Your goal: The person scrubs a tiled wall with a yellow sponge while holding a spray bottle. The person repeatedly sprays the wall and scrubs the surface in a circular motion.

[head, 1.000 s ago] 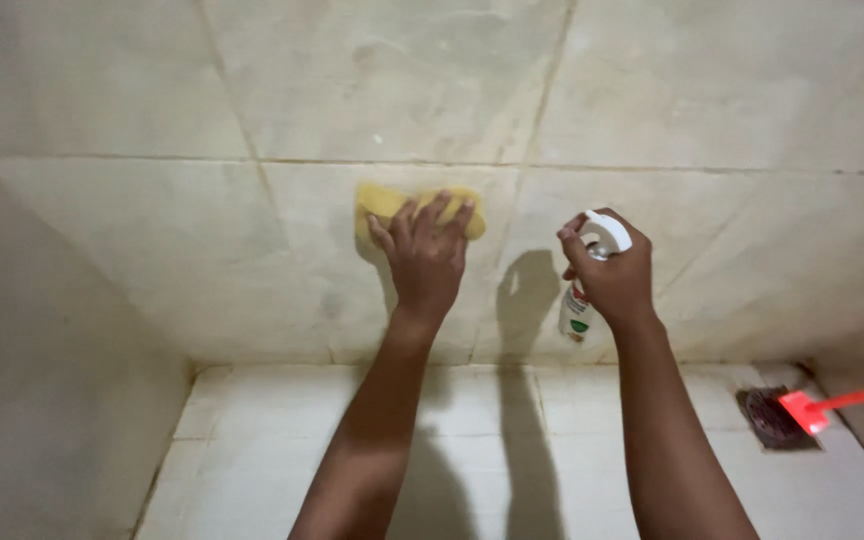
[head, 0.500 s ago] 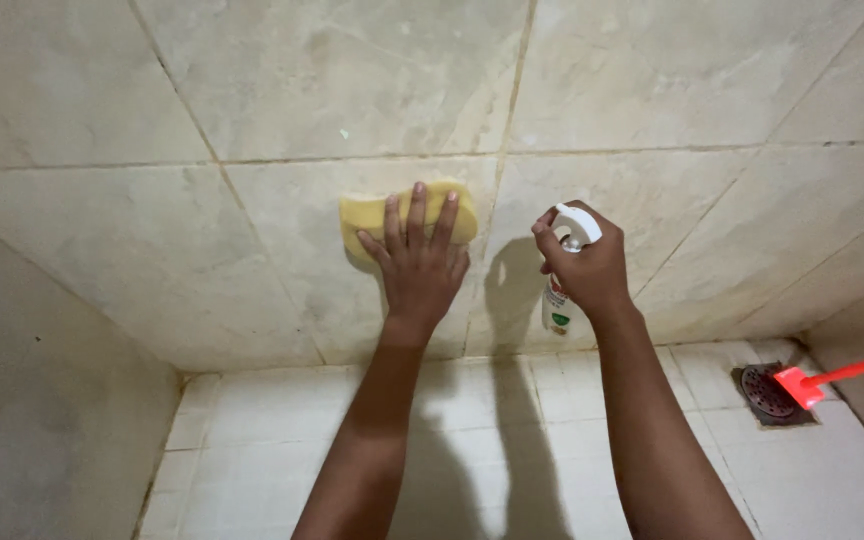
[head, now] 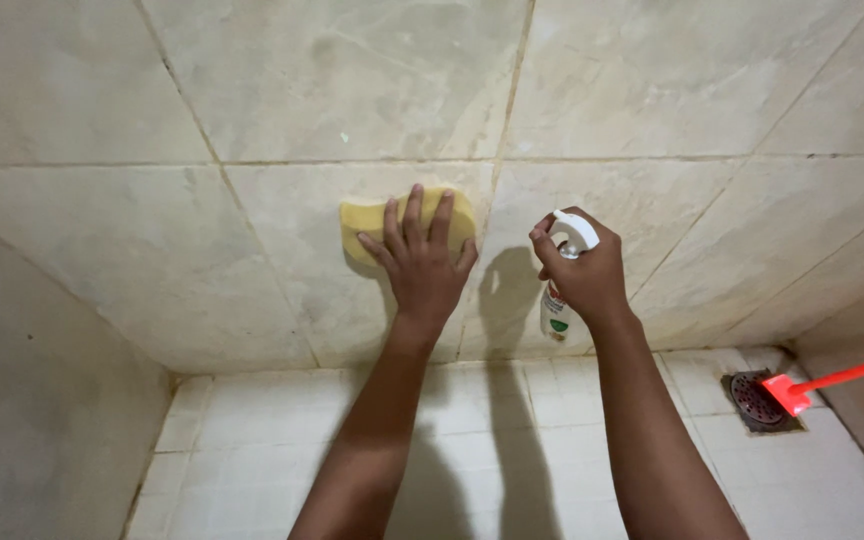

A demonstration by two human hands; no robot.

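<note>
Fingers of my left hand lie spread flat, pressing a yellow sponge against the tiled wall. Beside it, my right hand clenches a white spray bottle, above the floor drain.

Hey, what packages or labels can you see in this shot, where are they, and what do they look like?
Spray bottle: held in the right hand in front of the tiled wall, right of the yellow sponge under the left hand; white, slim, with a white trigger head.
Label on the bottle: on its lower part below the hand; white with green and a bit of red.
No signs or screens.
</note>
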